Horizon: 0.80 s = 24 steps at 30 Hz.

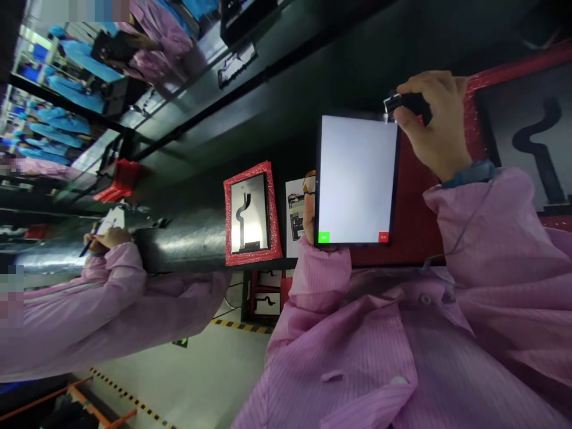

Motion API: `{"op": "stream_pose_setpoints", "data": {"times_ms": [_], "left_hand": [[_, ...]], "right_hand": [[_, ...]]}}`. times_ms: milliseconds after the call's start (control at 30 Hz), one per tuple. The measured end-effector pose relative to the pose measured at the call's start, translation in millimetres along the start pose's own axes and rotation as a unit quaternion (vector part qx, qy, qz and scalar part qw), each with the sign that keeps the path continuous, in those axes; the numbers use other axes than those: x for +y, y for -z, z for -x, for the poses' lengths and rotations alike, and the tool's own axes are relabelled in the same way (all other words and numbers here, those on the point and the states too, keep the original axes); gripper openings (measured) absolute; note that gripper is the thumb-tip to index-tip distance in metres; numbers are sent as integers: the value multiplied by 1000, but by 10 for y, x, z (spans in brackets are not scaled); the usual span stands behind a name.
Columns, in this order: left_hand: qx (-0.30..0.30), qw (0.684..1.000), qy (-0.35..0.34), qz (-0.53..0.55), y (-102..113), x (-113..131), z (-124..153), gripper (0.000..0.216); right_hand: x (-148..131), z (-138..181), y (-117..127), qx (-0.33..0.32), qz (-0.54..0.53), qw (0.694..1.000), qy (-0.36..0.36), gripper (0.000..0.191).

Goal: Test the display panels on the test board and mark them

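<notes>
A tablet [357,179] with a lit white screen stands before me, a green box at its lower left corner and a red one at its lower right. My left hand [308,217] is closed on its left edge, most of the fingers hidden behind it. At the tablet's upper right corner, my right hand [440,122] pinches a small black and silver device [393,102]. Its exact kind is unclear, and whether it touches the tablet I cannot tell. A wristband [469,174] with a thin cord circles my right wrist.
Left of the tablet lies a panel [249,214] with a black flex strip on red bubble wrap [229,257]. A similar larger panel [531,131] is at right. Behind my left hand is a printed sheet [291,245]. A co-worker's hands [107,238] hold a pen-like tool at far left.
</notes>
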<state>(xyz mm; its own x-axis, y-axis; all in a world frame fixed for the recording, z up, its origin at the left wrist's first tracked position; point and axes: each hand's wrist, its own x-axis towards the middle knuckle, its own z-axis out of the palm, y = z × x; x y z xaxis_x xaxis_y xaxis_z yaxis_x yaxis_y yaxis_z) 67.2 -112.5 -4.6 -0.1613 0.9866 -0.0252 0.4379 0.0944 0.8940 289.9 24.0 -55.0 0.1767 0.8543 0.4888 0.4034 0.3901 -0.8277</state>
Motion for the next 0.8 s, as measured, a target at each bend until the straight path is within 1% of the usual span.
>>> {"op": "stream_pose_setpoints", "data": {"times_ms": [33,67,100,167,233,300,367,400,467,533,567,600,633,667,700,733,767,800], "left_hand": [[-16,1000,2,23,-18,33,-57,89],[-27,999,2,46,-39,70,-91,86],[-34,997,1,64,-66,112,-101,79],[-40,996,-9,78,-137,212,-74,58],[-62,993,-26,92,-236,322,-36,42],[-119,984,-40,126,-354,424,-28,40],[-164,973,-50,151,-464,505,-44,45],[-176,971,-53,154,-507,537,-51,48],[-172,973,-63,141,-551,586,-42,49],[-170,971,-79,150,-526,608,11,46],[-163,970,-90,153,-487,601,51,43],[-142,974,-107,143,-431,576,97,40],[-106,979,-130,113,-362,528,144,38],[-57,984,-157,58,-282,452,190,36],[3,983,-184,-18,-196,350,232,35],[64,970,-208,-105,-108,224,271,34],[110,951,-219,-189,-24,80,305,33],[142,929,-218,-264,53,-73,335,33]], "right_hand": [[-6,10,-2,1,-1,1000,-2,25],[-31,25,4,0,-5,1000,-1,26],[-75,46,17,-5,-11,1000,4,29],[-204,102,54,-12,-27,999,32,40],[-340,165,90,-21,-41,995,85,51],[-429,218,111,-40,-45,987,147,55],[-454,244,117,-54,-50,979,191,52],[-449,248,118,-57,-53,976,201,49],[-430,243,123,-55,-63,976,199,43],[-422,235,133,-41,-75,978,189,41],[-426,233,140,-39,-77,979,183,41],[-432,232,146,-40,-75,980,178,41],[-439,233,149,-35,-74,981,174,41],[-446,233,151,-30,-73,982,172,41],[-452,234,150,-27,-75,982,171,42],[-455,233,149,-20,-78,982,171,43],[-458,232,149,-10,-85,981,172,45],[-462,231,151,-3,-89,981,172,47]]}}
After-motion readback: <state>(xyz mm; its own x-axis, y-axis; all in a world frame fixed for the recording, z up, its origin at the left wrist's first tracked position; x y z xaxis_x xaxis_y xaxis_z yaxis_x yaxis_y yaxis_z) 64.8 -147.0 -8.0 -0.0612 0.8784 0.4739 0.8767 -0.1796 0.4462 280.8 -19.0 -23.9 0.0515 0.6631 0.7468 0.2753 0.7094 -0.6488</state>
